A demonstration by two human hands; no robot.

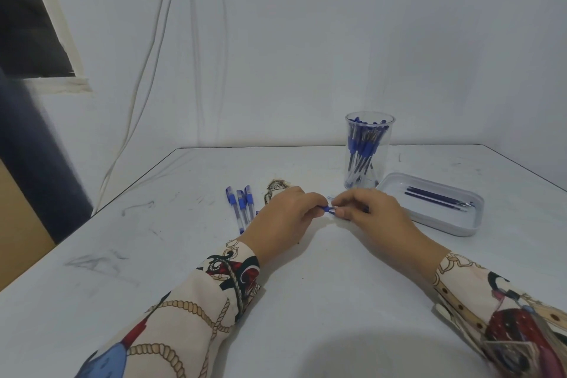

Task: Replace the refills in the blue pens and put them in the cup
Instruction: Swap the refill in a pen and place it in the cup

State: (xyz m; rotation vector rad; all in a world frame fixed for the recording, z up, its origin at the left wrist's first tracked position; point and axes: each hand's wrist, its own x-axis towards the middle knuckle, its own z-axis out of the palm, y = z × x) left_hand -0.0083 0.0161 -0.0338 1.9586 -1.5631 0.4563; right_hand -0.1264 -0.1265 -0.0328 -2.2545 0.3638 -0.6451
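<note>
A blue pen (327,209) is held between both hands above the middle of the table. My left hand (283,218) pinches its left end and my right hand (365,212) pinches its right end, fingers curled round it; most of the pen is hidden. Three blue pens (242,205) lie side by side on the table just left of my left hand. A clear cup (368,150) full of several blue pens stands behind my right hand. To the right, a white tray (429,218) holds a few dark blue refills (435,197).
The white table (306,285) carries grey scuff marks and a brown scorch spot (276,189) behind my left hand. White cables (144,95) hang down the wall at the left. The table's left edge drops off beside a dark curtain.
</note>
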